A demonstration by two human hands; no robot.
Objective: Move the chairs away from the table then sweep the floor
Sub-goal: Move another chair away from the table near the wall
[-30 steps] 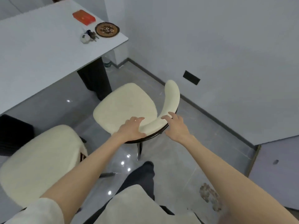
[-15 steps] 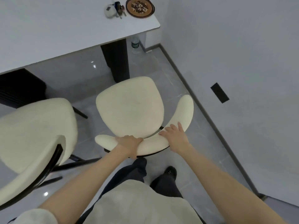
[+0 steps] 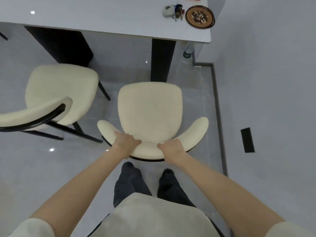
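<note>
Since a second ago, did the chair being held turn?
Yes. The chair has swung round: its seat now points at the table leg, and both hands grip its backrest.

Cream upholstered chair with curved backrest (image 3: pixel 150 113) now squarely faces the white table (image 3: pixel 102 17) (previously angled); right hand (image 3: pixel 171 147) now grips the backrest.

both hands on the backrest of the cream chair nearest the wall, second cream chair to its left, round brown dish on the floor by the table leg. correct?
One error: the round brown dish sits on the table, near its corner, not on the floor; the head view shows it. The rest holds: left hand and right hand grip the backrest of the cream chair nearest the wall, second cream chair to its left.
</note>
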